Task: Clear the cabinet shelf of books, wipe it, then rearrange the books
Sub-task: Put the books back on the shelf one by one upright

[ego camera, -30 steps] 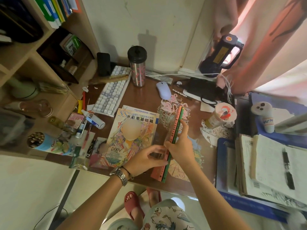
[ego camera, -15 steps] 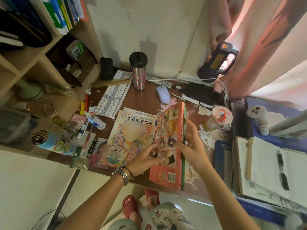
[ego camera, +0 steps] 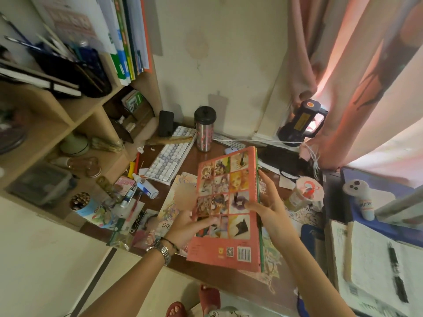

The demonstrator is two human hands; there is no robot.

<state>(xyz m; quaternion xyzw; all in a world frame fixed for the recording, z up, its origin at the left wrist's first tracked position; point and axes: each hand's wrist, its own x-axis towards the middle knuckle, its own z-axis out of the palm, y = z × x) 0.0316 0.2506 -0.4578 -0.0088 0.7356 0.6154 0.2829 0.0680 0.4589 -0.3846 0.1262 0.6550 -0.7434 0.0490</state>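
I hold a pink-covered art book [ego camera: 229, 202] above the desk, its back cover with a grid of pictures and a barcode facing me. My left hand [ego camera: 190, 227] grips its left edge, thumb on the cover. My right hand [ego camera: 270, 207] holds the spine side, thumb on the cover and fingers behind. Under it a watercolour book [ego camera: 176, 202] lies flat on the brown desk [ego camera: 190, 161]. The wooden cabinet [ego camera: 75, 120] stands at the left, with upright books [ego camera: 128, 42] on its upper shelf.
A white keyboard [ego camera: 169, 156], a steel tumbler [ego camera: 204, 129], glue tubes and a pencil cup [ego camera: 82, 203] crowd the desk's left. A paper cup [ego camera: 302, 193] and a black lamp [ego camera: 302, 122] stand right. Stacked notebooks [ego camera: 370, 266] lie at far right. Pink curtain [ego camera: 343, 65] hangs behind.
The pink book has been lifted from the desk and turned from edge-on to back cover facing me. Both hands rose with it, and my view tilted up toward the cabinet shelves.
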